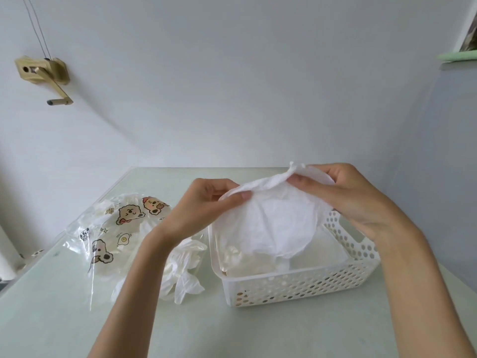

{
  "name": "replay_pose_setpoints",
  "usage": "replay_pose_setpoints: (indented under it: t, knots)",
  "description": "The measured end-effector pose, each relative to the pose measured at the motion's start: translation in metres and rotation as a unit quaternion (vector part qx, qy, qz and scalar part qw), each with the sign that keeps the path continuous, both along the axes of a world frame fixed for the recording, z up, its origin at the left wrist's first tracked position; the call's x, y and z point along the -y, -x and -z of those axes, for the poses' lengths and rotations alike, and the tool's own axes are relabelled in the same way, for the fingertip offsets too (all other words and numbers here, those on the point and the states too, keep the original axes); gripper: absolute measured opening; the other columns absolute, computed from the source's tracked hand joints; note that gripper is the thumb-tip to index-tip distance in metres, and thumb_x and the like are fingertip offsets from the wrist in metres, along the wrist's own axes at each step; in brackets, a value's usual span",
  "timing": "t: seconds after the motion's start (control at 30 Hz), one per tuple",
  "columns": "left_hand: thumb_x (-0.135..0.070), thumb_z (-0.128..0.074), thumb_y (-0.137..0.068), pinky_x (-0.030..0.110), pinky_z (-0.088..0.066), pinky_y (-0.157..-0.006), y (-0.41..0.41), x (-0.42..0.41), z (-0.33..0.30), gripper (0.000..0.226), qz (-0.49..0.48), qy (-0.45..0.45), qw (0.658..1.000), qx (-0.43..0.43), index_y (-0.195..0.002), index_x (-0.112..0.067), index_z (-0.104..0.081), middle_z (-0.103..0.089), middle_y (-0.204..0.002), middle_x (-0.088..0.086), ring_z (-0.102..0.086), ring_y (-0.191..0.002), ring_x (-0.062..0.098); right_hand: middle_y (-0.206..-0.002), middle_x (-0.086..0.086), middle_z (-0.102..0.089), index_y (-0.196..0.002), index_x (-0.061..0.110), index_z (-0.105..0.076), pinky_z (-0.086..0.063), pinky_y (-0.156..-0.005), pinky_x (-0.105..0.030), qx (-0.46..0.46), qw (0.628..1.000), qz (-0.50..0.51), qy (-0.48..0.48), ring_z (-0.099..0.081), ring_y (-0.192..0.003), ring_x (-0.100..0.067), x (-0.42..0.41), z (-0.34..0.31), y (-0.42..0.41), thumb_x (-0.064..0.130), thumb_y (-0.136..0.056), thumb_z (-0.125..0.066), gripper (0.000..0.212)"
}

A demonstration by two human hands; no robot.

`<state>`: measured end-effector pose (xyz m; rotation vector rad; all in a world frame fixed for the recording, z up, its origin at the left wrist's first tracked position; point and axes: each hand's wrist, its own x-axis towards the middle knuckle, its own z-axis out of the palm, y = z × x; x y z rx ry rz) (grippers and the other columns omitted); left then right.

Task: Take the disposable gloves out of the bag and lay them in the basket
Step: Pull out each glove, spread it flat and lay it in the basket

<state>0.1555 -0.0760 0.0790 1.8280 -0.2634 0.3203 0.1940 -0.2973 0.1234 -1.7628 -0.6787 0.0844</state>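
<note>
I see my left hand and right hand each pinching the top edge of a thin white plastic glove, held over the white perforated plastic basket. Left of the basket, more gloves spill from the clear cartoon-printed bag on the pale green worktop.

Table: bag, gloves, basket.

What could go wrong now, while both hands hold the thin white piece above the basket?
1. The left hand and right hand pinch only the top edge of the thin white piece; the film might tear or slip.
2. It hangs near the basket left wall, so part may drape outside.
3. The left forearm passes over the loose gloves and could drag them along the table.
</note>
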Motion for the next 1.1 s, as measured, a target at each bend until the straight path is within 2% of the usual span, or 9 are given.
replay_pose_setpoints:
  t: [0.13, 0.3, 0.4, 0.53, 0.67, 0.77, 0.83, 0.97, 1.1]
  knots:
    - [-0.031, -0.063, -0.085, 0.014, -0.048, -0.072, 0.002, -0.002, -0.002, 0.024, 0.008, -0.011, 1.0, 0.007, -0.084, -0.009, -0.073, -0.07, -0.08, 0.003, -0.064, -0.077, 0.008, -0.079, -0.004, -0.064, -0.088, 0.006, -0.073, -0.04, -0.069, -0.029, -0.022, 0.998, 0.029, 0.043, -0.059, -0.075, -0.017, 0.012, 0.006, -0.011, 0.064, -0.06, -0.075, 0.065]
    - [-0.032, -0.053, -0.094, 0.014, -0.047, -0.082, -0.002, 0.002, 0.004, 0.031, -0.014, -0.015, 0.999, -0.026, -0.091, -0.008, -0.072, -0.075, -0.088, 0.0, -0.069, -0.088, 0.007, -0.089, -0.003, -0.072, -0.081, 0.018, -0.076, -0.044, -0.09, -0.032, -0.054, 0.993, 0.049, -0.09, -0.065, -0.086, -0.015, 0.007, 0.007, -0.016, 0.044, -0.077, -0.065, 0.029]
    - [-0.031, -0.05, -0.097, 0.029, -0.046, -0.096, -0.004, 0.004, 0.001, 0.032, -0.055, 0.001, 0.999, -0.001, -0.093, -0.006, -0.07, -0.073, -0.088, -0.003, -0.066, -0.091, 0.007, -0.096, -0.001, -0.071, -0.092, 0.02, -0.074, -0.041, -0.096, -0.037, -0.057, 0.991, 0.045, -0.111, -0.064, -0.095, -0.018, 0.001, 0.006, -0.014, 0.031, -0.086, -0.064, 0.016]
    - [-0.023, -0.045, -0.101, 0.03, -0.049, -0.099, 0.006, 0.0, -0.013, 0.027, -0.12, 0.074, 0.988, 0.067, -0.081, -0.013, -0.061, -0.061, -0.073, -0.015, -0.059, -0.082, 0.002, -0.093, 0.0, -0.068, -0.092, 0.019, -0.067, -0.043, -0.078, -0.019, -0.057, 0.991, 0.003, -0.124, -0.061, -0.079, -0.004, -0.013, 0.001, -0.005, 0.016, -0.087, -0.064, 0.007]
    - [-0.024, -0.044, -0.1, 0.024, -0.047, -0.072, 0.019, -0.006, -0.039, 0.028, -0.251, 0.089, 0.958, 0.111, -0.08, -0.007, -0.054, -0.056, -0.079, 0.002, -0.056, -0.074, 0.01, -0.076, 0.002, -0.057, -0.075, 0.022, -0.052, -0.036, -0.054, -0.018, -0.113, 0.979, -0.062, -0.157, -0.05, -0.066, -0.01, -0.029, -0.004, 0.001, 0.003, -0.086, -0.061, 0.024]
    - [-0.033, -0.042, -0.098, 0.033, -0.04, -0.06, 0.011, 0.001, -0.045, 0.032, -0.333, -0.008, 0.937, 0.107, -0.074, -0.014, -0.05, -0.054, -0.068, 0.003, -0.053, -0.065, 0.023, -0.076, 0.002, -0.06, -0.085, 0.018, -0.057, -0.043, -0.054, -0.018, -0.165, 0.971, -0.065, -0.16, -0.055, -0.067, -0.011, -0.028, -0.002, -0.004, 0.005, -0.089, -0.056, 0.013]
    - [-0.038, -0.039, -0.098, 0.037, -0.046, -0.068, -0.004, 0.01, -0.036, 0.03, -0.34, -0.112, 0.932, 0.05, -0.081, -0.017, -0.052, -0.061, -0.066, 0.004, -0.061, -0.072, 0.031, -0.088, -0.001, -0.065, -0.103, 0.014, -0.061, -0.048, -0.054, -0.019, -0.183, 0.974, -0.006, -0.131, -0.06, -0.074, -0.012, -0.019, 0.007, -0.011, 0.008, -0.09, -0.055, 0.015]
    - [-0.036, -0.033, -0.1, 0.035, -0.045, -0.082, -0.044, 0.039, 0.004, 0.031, -0.254, -0.337, 0.9, -0.107, -0.109, -0.018, -0.057, -0.068, -0.098, 0.011, -0.063, -0.098, 0.032, -0.11, -0.006, -0.064, -0.123, 0.016, -0.053, -0.05, -0.065, -0.025, -0.217, 0.973, 0.077, 0.001, -0.062, -0.09, -0.016, 0.01, 0.036, -0.035, 0.013, -0.089, -0.059, 0.035]
    - [-0.033, -0.029, -0.102, 0.033, -0.036, -0.076, -0.064, 0.058, 0.027, 0.034, -0.217, -0.421, 0.871, -0.13, -0.116, -0.016, -0.055, -0.062, -0.115, 0.011, -0.056, -0.105, 0.033, -0.12, -0.007, -0.059, -0.132, 0.022, -0.045, -0.047, -0.076, -0.025, -0.207, 0.957, 0.061, 0.193, -0.059, -0.102, -0.019, 0.027, 0.051, -0.049, 0.029, -0.089, -0.065, 0.047]
